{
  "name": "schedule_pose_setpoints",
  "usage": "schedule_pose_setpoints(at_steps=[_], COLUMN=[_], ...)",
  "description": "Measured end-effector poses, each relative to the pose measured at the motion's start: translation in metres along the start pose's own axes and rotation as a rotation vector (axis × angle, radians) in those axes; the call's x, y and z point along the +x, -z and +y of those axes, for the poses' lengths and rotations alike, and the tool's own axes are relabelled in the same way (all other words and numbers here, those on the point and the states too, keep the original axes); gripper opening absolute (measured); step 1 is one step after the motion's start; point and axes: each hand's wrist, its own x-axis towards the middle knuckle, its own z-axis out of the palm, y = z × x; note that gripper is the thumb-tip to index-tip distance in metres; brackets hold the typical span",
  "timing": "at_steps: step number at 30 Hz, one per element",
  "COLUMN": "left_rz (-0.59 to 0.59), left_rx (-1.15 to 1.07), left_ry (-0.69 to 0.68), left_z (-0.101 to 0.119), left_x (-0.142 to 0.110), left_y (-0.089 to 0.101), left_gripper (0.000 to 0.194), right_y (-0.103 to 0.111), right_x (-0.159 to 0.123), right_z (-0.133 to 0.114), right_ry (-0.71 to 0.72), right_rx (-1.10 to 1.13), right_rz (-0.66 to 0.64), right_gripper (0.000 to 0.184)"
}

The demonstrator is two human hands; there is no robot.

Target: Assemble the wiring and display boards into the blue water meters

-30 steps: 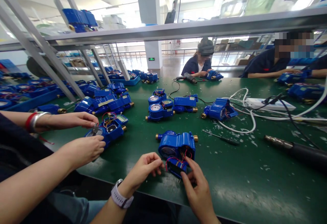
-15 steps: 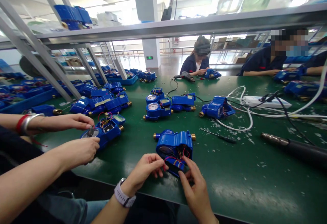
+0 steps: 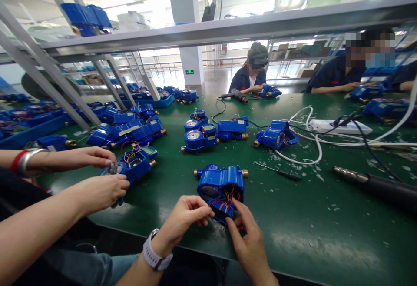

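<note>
A blue water meter [image 3: 220, 179] with brass ends lies on the green bench in front of me. Its small blue cover [image 3: 223, 207] hangs open toward me, with red, yellow and black wires [image 3: 224, 198] running into the housing. My left hand [image 3: 190, 211] is at the cover's left side, thumb and forefinger pinched together; what lies between them is too small to make out. On the right, my right hand [image 3: 246, 229] grips the cover's edge between thumb and fingers, the forefinger reaching up by the wires.
At left, a co-worker's hands [image 3: 107, 177] work on another blue meter [image 3: 137, 166]. More meters [image 3: 198, 138] stand behind mine. A screwdriver [image 3: 280, 171], a hot-air gun [image 3: 368, 184], a power strip [image 3: 339, 126] and white cables lie to the right. A shelf [image 3: 228, 31] crosses above.
The view has shifted slightly. My left fingertips have closed in a tighter pinch beside the cover, which has tilted a little. My right hand keeps its grip.
</note>
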Motion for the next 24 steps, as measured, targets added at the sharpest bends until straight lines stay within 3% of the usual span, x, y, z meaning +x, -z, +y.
schedule_pose_setpoints(at_steps=[14, 24], left_rz=[-0.005, 0.007], left_rx=[-0.037, -0.156], left_ry=[-0.023, 0.006], left_z=[0.0041, 0.0037], left_x=[-0.0002, 0.0049], left_y=[-0.0062, -0.0027], left_gripper=[0.039, 0.045], right_y=[-0.0038, -0.0015], right_x=[-0.0039, -0.0003], right_z=[0.0024, 0.0030], right_ry=[-0.054, 0.013], right_rx=[0.020, -0.002], right_rz=[0.029, 0.011], right_gripper=[0.037, 0.037])
